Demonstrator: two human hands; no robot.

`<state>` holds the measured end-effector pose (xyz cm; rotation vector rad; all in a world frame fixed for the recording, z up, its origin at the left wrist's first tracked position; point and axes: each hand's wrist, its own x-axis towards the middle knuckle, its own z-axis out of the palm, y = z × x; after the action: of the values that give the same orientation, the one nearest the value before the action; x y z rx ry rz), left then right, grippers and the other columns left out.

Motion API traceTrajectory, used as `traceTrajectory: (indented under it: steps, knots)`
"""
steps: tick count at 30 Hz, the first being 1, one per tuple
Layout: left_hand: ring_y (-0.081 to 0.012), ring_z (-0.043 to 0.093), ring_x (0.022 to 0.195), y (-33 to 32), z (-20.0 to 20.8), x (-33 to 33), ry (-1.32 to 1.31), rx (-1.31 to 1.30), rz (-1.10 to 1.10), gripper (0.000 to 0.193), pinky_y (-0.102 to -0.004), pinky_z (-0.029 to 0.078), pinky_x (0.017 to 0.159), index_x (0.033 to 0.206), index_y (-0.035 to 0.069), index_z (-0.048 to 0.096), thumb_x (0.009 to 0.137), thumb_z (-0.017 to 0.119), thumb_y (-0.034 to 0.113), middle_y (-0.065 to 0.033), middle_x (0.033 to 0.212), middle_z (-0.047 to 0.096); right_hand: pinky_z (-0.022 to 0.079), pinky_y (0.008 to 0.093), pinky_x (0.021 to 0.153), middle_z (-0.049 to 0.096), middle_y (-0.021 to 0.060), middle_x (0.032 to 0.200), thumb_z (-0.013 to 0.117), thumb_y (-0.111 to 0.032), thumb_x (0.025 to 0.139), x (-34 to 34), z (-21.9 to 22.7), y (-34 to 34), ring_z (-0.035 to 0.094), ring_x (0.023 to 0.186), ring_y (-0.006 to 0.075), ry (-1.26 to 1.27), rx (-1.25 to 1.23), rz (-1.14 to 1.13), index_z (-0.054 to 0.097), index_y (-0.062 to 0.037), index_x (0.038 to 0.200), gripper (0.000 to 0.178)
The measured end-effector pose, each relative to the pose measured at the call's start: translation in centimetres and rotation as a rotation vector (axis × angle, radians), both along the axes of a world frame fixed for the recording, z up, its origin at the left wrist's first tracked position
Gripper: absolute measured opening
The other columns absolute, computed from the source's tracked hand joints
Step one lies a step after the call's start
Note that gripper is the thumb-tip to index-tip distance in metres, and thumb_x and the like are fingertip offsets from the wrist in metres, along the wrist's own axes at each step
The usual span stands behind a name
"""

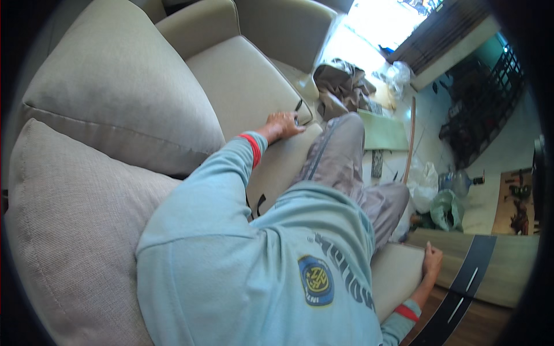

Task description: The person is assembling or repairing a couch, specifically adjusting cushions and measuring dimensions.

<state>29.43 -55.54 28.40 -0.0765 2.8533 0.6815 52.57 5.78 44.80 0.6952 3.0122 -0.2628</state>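
Note:
I am seated on a beige sofa (277, 164). My left hand (283, 125) is closed at the front edge of the seat, left of my knee. A small dark object (298, 106) with a pointed tip sticks out from its fingers; its kind is too small to tell. Beside my left hip, a black strip (261, 204) lies on the seat. On my right, my right hand (431, 262) is closed over the front edge of a beige seat cushion (398, 271), its thumb raised along the corner. Some of those fingers are hidden.
Two large grey back cushions (121, 86) lean at the left. Crumpled brown fabric (340, 86), a pale green board (384, 131), a long wooden strip (410, 138), plastic bags (424, 184) and a large bottle (456, 183) lie on the floor. A dark-striped table (476, 259) stands at right.

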Motion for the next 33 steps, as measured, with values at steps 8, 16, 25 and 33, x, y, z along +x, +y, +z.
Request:
traceTrajectory:
  steps: [8,16,25,33]
  knots:
    - [-0.0321,0.064,0.108,-7.6,4.1,-5.3,-0.046,-0.197,0.15,0.072,-0.0422,0.051,0.091,0.131,0.017,0.056,0.076,0.067,0.062,-0.0137,0.116,0.067,0.046,0.0472,0.07,0.068,0.0205,0.083,0.058,-0.039,0.094,1.4,2.2,-5.0,0.063,0.074,0.037,-0.037,0.108,-0.111,0.067,0.0034,0.083,0.045]
    - [-0.0389,0.052,0.126,-12.9,3.6,-7.9,-0.476,-0.295,0.335,0.14,-0.0389,0.043,0.105,0.153,-0.003,0.006,0.058,0.077,0.072,-0.0299,0.138,0.048,0.048,0.0536,0.077,0.07,0.0176,0.081,0.057,-0.039,0.09,-1.0,5.0,-10.0,0.062,0.071,0.0407,-0.148,0.314,-0.17,0.074,-0.0062,0.079,0.039]
    - [-0.0397,0.055,0.12,-12.8,3.7,-7.6,-0.684,-0.255,0.363,0.139,-0.0406,0.045,0.102,0.154,0.002,-0.004,0.062,0.078,0.067,-0.0262,0.135,0.052,0.045,0.0493,0.079,0.07,0.0109,0.082,0.061,-0.025,0.09,5.4,0.1,-3.5,0.062,0.083,0.0324,-0.711,0.69,-0.004,0.072,-0.0078,0.079,0.024]
    - [-0.0419,0.06,0.111,-13.0,4.2,-9.7,-0.921,-0.178,0.459,0.143,-0.0437,0.048,0.096,0.153,0.01,-0.017,0.063,0.08,0.065,-0.0281,0.127,0.057,0.052,0.0454,0.072,0.07,0.0185,0.084,0.055,-0.021,0.09,-1.7,-4.2,-0.1,0.067,0.082,0.0347,-0.968,-0.285,-0.049,0.068,0.0009,0.098,0.026]
